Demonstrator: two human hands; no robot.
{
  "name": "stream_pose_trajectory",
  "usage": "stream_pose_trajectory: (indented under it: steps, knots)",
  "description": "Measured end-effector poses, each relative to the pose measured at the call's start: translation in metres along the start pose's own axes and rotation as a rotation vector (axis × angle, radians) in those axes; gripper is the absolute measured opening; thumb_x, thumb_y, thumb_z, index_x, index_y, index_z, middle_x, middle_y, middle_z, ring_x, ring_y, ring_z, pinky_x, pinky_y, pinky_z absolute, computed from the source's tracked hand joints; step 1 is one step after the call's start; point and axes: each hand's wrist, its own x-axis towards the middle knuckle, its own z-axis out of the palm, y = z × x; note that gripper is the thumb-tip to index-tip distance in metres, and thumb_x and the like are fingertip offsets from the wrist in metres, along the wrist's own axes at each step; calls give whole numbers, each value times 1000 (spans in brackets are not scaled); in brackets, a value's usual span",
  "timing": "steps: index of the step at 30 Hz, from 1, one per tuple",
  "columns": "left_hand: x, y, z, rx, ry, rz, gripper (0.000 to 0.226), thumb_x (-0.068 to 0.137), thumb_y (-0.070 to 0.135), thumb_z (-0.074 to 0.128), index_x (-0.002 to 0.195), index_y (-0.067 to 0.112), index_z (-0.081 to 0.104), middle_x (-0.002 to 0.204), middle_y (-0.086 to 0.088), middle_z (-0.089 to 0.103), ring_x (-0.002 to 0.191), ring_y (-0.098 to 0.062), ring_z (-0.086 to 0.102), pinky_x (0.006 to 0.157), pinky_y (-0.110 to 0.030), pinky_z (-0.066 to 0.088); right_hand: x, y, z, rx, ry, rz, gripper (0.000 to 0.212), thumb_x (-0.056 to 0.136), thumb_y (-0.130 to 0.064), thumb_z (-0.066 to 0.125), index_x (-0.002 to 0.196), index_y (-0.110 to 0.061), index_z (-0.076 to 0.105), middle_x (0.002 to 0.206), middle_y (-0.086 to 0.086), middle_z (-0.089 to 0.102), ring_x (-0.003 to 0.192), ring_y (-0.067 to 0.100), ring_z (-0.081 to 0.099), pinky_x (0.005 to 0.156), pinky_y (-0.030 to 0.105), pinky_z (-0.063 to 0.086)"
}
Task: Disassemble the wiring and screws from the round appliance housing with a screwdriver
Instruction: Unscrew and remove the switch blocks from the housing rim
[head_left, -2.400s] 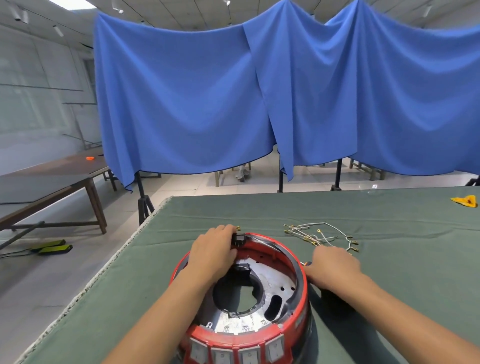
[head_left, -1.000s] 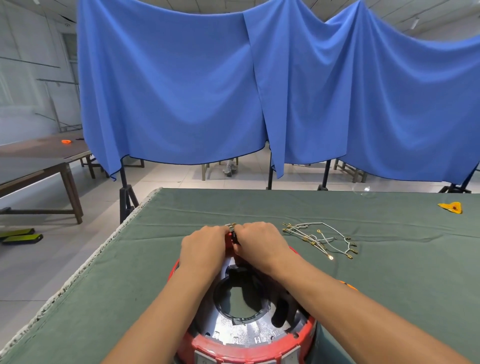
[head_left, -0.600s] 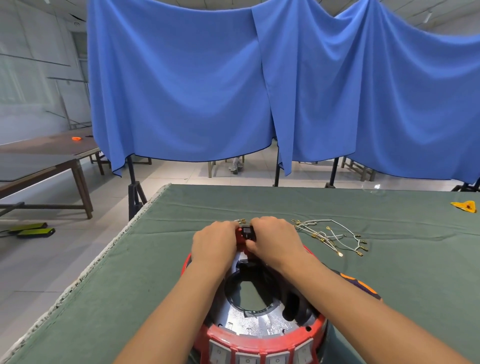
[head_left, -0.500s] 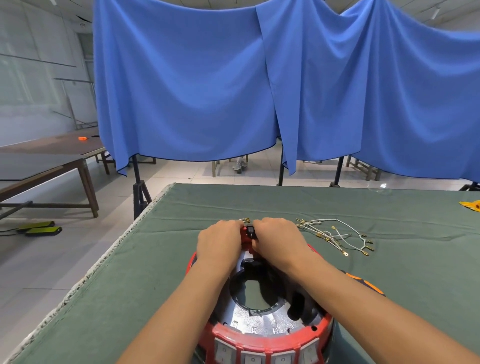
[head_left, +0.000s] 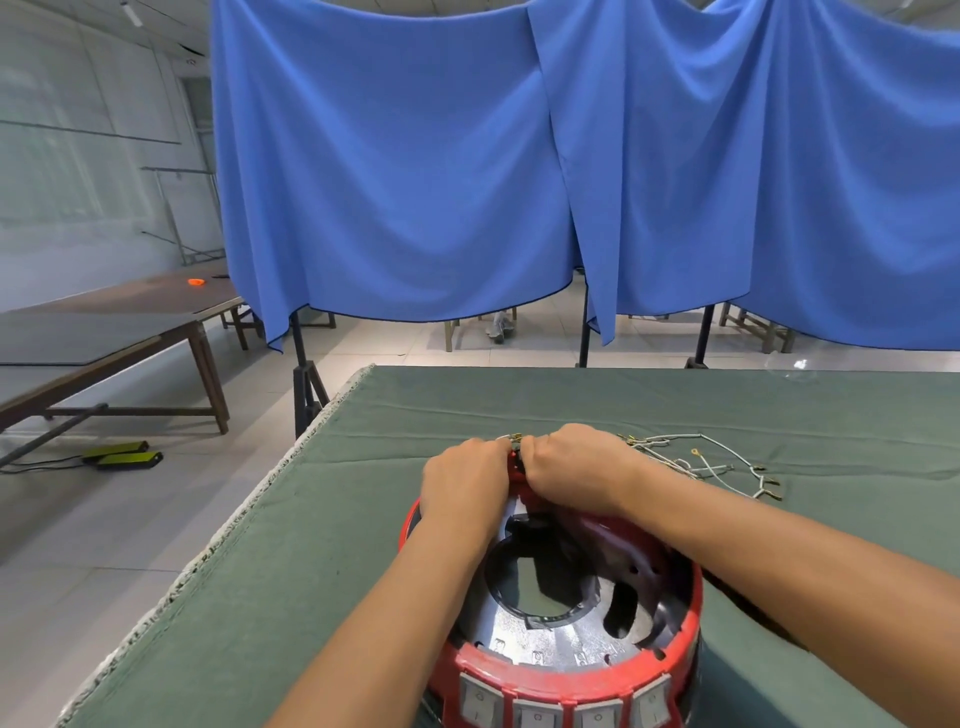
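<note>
Working at far rim of housing (head_left: 561, 670), near surface's (head_left: 311, 545) front edge: left hand (head_left: 465, 486) and right hand (head_left: 571, 470) side by side, equally near, fingers curled on small connector (head_left: 515, 446) between them. Exact pinch hidden. Removed wires (head_left: 696, 462) just right.

Blue curtains (head_left: 415, 171) hang on stands over a pale tiled floor (head_left: 78, 530), wooden table (head_left: 104, 332) at left.

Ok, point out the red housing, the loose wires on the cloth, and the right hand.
red housing (head_left: 563, 678), head view, near rim above the switches.
loose wires (head_left: 698, 462), head view, middle of the bundle.
right hand (head_left: 576, 467), head view, back of the hand.
</note>
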Motion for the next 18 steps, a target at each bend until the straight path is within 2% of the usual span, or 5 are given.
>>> stream_pose_trajectory:
  steps: [4, 6, 8, 10, 18]
  knots:
    - [-2, 0, -1, 12, -2, 16, 29, 83, 30, 57, 112, 26, 55, 103, -2, 61, 99, -29, 59, 65, -31, 33, 1, 6, 2, -28, -19, -60, 30, 100, -7, 31, 118, 1, 53, 111, 16, 62, 93, 35, 64, 61, 38, 35]
    - [-2, 1, 0, 11, 13, 14, 28, 85, 30, 56, 113, 27, 55, 103, -2, 61, 100, -29, 59, 65, -31, 33, -3, 9, 5, 92, 9, 76, 29, 103, -24, 34, 115, -6, 52, 109, 11, 64, 93, 35, 64, 61, 37, 34]
    - [-2, 1, 0, 15, 22, 10, 28, 85, 29, 56, 113, 28, 55, 103, -1, 61, 99, -28, 59, 66, -31, 33, -6, 9, 10, 231, 18, 218, 39, 100, -45, 38, 114, -11, 51, 110, 9, 64, 96, 36, 64, 63, 36, 33]
    - [-2, 1, 1, 24, 26, 7, 30, 84, 29, 59, 114, 28, 55, 102, -1, 61, 99, -27, 60, 66, -31, 33, -6, 7, 17, 278, 16, 273, 47, 96, -55, 39, 111, -11, 48, 108, 8, 64, 95, 35, 64, 63, 35, 33]
    - [-1, 2, 0, 9, 13, -6, 27, 87, 29, 54, 114, 25, 56, 105, -2, 61, 101, -29, 59, 67, -31, 32, 7, 5, 25, 269, 8, 224, 30, 103, -28, 30, 107, -5, 48, 101, 16, 68, 87, 37, 65, 60, 37, 35]
